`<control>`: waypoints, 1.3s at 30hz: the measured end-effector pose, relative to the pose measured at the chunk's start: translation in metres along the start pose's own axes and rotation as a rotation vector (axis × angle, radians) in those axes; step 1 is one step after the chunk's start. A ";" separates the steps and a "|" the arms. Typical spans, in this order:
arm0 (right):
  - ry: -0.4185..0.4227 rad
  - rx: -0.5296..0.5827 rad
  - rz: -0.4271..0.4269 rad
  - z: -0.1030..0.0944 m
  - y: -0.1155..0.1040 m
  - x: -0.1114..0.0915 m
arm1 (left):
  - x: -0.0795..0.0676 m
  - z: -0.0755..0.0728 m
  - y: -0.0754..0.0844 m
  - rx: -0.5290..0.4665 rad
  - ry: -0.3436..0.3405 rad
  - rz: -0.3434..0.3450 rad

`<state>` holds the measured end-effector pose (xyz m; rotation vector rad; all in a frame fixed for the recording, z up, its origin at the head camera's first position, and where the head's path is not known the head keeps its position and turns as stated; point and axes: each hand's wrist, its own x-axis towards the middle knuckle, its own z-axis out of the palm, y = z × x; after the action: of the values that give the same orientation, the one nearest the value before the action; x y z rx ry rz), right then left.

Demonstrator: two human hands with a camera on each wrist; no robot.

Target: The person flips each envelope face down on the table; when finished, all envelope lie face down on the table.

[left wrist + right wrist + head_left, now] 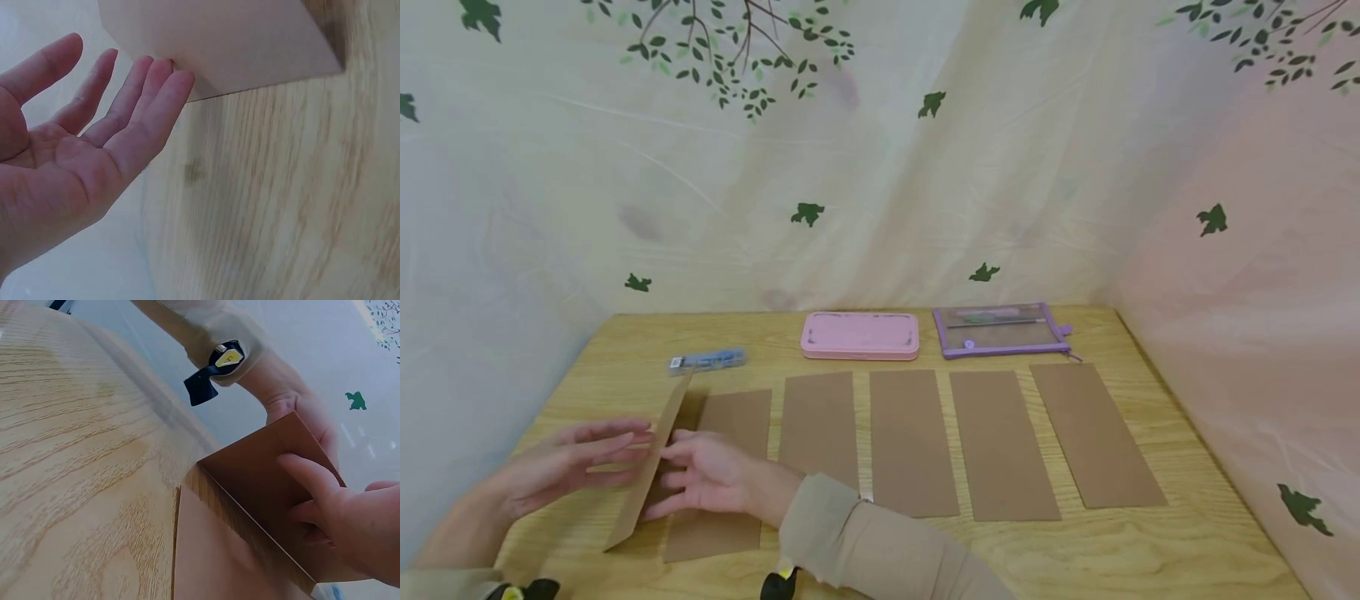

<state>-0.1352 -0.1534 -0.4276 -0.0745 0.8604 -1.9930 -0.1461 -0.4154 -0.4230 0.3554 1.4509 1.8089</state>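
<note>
A brown cardboard rectangle (629, 510) stands tilted on its long edge at the left of the table, between the two hands. On its left face rest the fingertips of my left hand (561, 467), with the fingers nearly straight; the left wrist view shows the palm turned up and the thumb off the card. Against the opposite face lie the spread fingers and thumb of my right hand (722, 475), also seen in the right wrist view. Beneath the right hand, another cardboard rectangle (737, 421) lies flat, partly covered by that hand and wrist.
Several more brown cardboard rectangles (913, 442) lie in a row to the right. Behind them are a clear pack with blue contents (707, 361), a pink case (860, 336) and a purple-edged see-through zip pouch (1003, 329). A leaf-print curtain (880, 167) surrounds the wooden table (1195, 542).
</note>
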 end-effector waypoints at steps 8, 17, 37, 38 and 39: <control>0.006 0.022 -0.005 -0.004 0.000 0.001 | -0.010 -0.012 -0.003 -0.013 0.052 -0.023; 0.046 0.027 -0.015 -0.009 0.001 0.005 | -0.020 -0.020 -0.007 -0.018 0.052 0.019; 0.126 0.025 -0.035 -0.017 0.003 0.010 | -0.034 -0.045 -0.015 -0.121 0.063 0.055; 0.121 0.015 -0.035 -0.016 0.003 0.010 | -0.035 -0.046 -0.015 -0.131 0.064 0.056; 0.116 0.007 -0.033 -0.017 0.003 0.011 | -0.035 -0.046 -0.016 -0.139 0.064 0.056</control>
<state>-0.1453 -0.1537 -0.4447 0.0316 0.9318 -2.0470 -0.1460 -0.4719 -0.4433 0.2730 1.3615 1.9702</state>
